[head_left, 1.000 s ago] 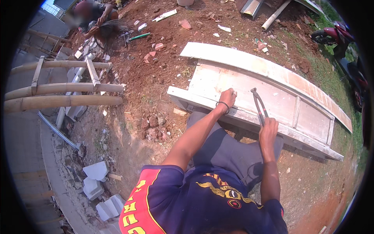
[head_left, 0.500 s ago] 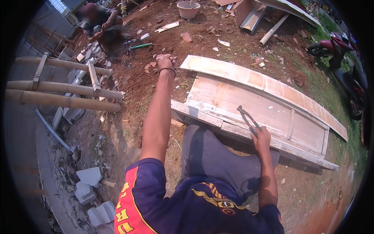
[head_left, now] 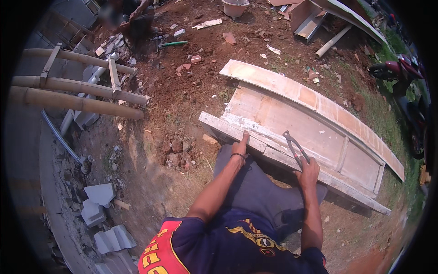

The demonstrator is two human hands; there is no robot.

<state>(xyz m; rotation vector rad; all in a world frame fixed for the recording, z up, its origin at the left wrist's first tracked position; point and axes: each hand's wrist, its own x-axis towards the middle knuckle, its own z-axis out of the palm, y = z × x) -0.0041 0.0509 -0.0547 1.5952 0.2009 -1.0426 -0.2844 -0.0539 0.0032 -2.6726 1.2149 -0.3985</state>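
A framed wooden panel (head_left: pixel 292 118), pale and smeared with white, lies slanting across in front of my knees. My left hand (head_left: pixel 239 147) is closed on its near edge board (head_left: pixel 223 127), one digit on top and the other fingers mostly hidden. Farther right, my right hand (head_left: pixel 308 171) grips the handles of dark metal pincers (head_left: pixel 292 142). Their jaws point away from me over the panel, and the right hand rests at the same near edge. A long pale plank (head_left: pixel 315 101) lies along the panel's far side.
Bamboo poles (head_left: pixel 86 101) with wooden crosspieces lie at left, above broken white blocks (head_left: pixel 100 195). A person (head_left: pixel 132 18) crouches at the far left near a green-handled tool (head_left: pixel 174 43). Beyond are a bucket (head_left: pixel 235 8), boards (head_left: pixel 312 23) and a parked motorbike (head_left: pixel 401 73).
My left hand has come back from above the soil at far left and now holds the panel's near edge. My right hand still grips the pincers. The view has shifted slightly.
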